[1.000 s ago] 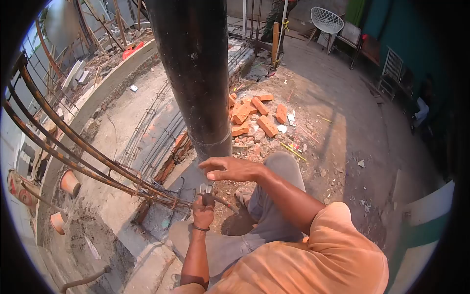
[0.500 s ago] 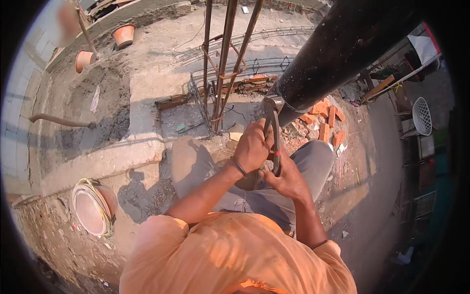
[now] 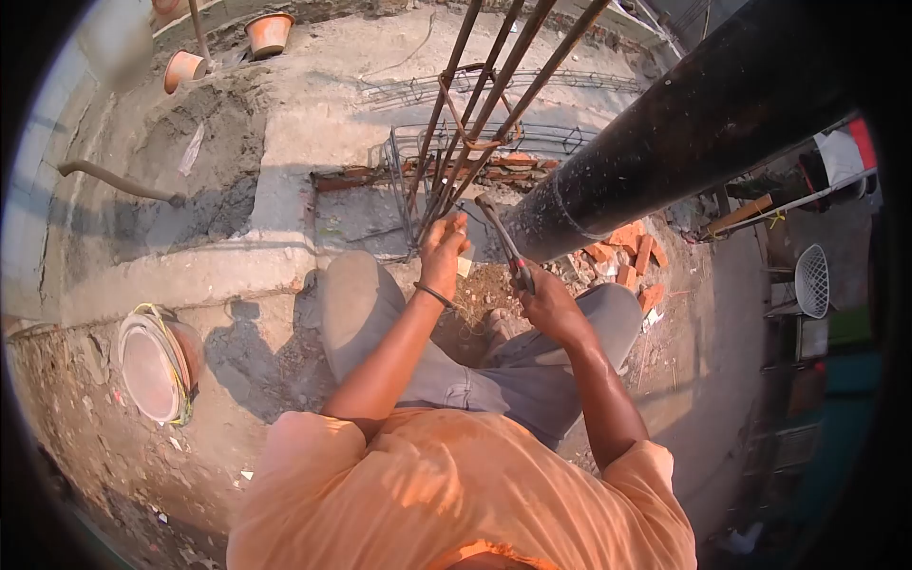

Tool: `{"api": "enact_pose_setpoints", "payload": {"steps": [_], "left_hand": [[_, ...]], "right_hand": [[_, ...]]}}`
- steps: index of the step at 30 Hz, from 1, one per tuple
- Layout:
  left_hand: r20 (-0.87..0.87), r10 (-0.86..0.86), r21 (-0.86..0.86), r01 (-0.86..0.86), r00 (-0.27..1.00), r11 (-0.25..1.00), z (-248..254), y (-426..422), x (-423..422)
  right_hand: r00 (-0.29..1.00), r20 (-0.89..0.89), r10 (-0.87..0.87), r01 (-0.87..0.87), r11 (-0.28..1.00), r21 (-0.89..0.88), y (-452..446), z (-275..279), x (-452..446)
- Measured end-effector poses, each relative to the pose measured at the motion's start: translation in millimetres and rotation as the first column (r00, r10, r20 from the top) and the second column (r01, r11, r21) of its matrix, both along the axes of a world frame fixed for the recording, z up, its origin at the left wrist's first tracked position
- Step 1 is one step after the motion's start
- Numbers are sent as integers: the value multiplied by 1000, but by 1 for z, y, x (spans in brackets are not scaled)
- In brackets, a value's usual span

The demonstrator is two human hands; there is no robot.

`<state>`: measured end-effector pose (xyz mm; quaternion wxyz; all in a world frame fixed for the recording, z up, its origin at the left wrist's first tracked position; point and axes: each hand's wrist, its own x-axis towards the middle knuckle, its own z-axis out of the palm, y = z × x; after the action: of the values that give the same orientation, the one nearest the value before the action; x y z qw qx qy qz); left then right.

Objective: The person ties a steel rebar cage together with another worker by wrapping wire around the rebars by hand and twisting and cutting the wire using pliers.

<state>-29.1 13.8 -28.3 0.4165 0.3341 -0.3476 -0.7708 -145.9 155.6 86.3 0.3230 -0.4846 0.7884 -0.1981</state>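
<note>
My right hand (image 3: 551, 306) is closed around the handles of a pair of pincers (image 3: 504, 235), whose metal head points up and left toward the rebar. My left hand (image 3: 440, 258) is beside the foot of the upright rebar rods (image 3: 460, 157), its fingers drawn together. Whatever is between those fingers is too small to make out. A bent steel stirrup (image 3: 483, 145) rings the rods, and thin wire ends stick out near their base. The two hands are apart, above my bent knees.
A thick black pole (image 3: 627, 171) slants up on the right, close to the pincers. Broken bricks (image 3: 638, 255) lie at its foot. To the left are a bucket (image 3: 157, 366) and wet mortar (image 3: 214, 142). Orange tubs (image 3: 270, 36) stand farther back.
My hands were together at the pincers and have separated. My left hand has moved left to the rebar's foot; the pincers have tilted left in my right hand. The view has shifted.
</note>
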Motion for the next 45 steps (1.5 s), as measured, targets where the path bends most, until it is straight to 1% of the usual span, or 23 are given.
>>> {"api": "enact_pose_setpoints", "payload": {"steps": [1, 2, 4, 6, 8, 9, 12, 15, 21, 24, 27, 30, 33, 34, 35, 36, 37, 38, 39, 40, 42, 43, 45], "left_hand": [[-84, 16, 6, -15, 996, 1000, -1, -2, -3], [-164, 33, 31, -28, 986, 999, -3, -2, -2], [-181, 51, 56, -42, 982, 998, 0, -1, 1], [-217, 20, 101, 2, 976, 995, -6, 1, 4], [-282, -62, 152, 108, 958, 982, -25, 2, 4], [-320, -111, 138, 162, 941, 977, -20, 4, 5], [-398, -209, 125, 278, 893, 952, -2, 15, 13], [-301, -288, 15, 306, 909, 952, 6, 21, 16], [-259, -244, 11, 256, 934, 967, -6, 23, 9], [-202, -211, 4, 216, 956, 976, -5, 21, 11], [-227, -192, 14, 200, 955, 980, -2, 17, 10], [-326, -212, 69, 247, 921, 967, -1, 14, 9], [-522, -217, 233, 383, 825, 894, 31, 7, 2], [-529, -207, 244, 381, 823, 892, 32, 6, -2], [-519, -180, 232, 341, 835, 911, 32, 8, -7], [-510, -151, 220, 298, 847, 929, 30, 11, -12], [-498, -123, 212, 258, 859, 943, 24, 16, -18], [-501, -80, 231, 222, 862, 947, 18, 18, -26], [-513, -21, 263, 181, 858, 948, 24, 21, -34], [-524, 38, 296, 140, 851, 945, 33, 25, -43], [-573, 147, 357, 84, 807, 930, 44, 24, -61], [-573, 147, 368, 93, 806, 925, 44, 26, -61], [-569, 154, 392, 102, 808, 914, 42, 26, -56]], "right_hand": [[981, -178, 70, -74, 997, -14, -6, 2, 4], [988, -140, 58, -44, 993, 106, -7, 9, 8], [964, 252, -90, 51, 986, 158, -3, 5, 9], [762, 615, -203, 87, 973, 213, 1, 2, 9], [643, 736, -212, 80, 974, 210, 0, 3, 11], [576, 789, -214, 80, 975, 206, 0, 4, 10], [512, 844, -161, 35, 985, 167, -3, 7, 6], [520, 839, -161, -6, 981, 192, -1, 8, 1], [431, 895, -112, -8, 992, 128, -5, -5, -4], [388, 921, -39, -41, 997, 59, -11, -19, -9], [382, 924, -21, -31, 999, 36, -18, -21, -7], [599, 800, -1, -87, 994, 66, -21, -21, -9], [716, 696, -50, -66, 988, 138, -22, -22, -10], [881, 474, 17, -78, 991, 110, -22, -8, -1], [975, 208, 80, -99, 992, 81, -22, 12, 11], [988, -76, 134, -130, 990, 59, -24, 24, 19], [925, -349, 151, -150, 988, 31, -21, 20, 24], [792, -593, 144, -172, 985, 10, -16, 14, 30], [599, -792, 120, -200, 980, -3, -12, 8, 33], [453, -889, 58, -244, 968, -61, -14, -3, 23], [403, -913, 67, -202, 979, -17, -29, -5, 0], [375, -924, 75, -182, 983, 6, -34, -6, -9], [595, -795, 122, -165, 986, 27, -33, -12, -14]]}}
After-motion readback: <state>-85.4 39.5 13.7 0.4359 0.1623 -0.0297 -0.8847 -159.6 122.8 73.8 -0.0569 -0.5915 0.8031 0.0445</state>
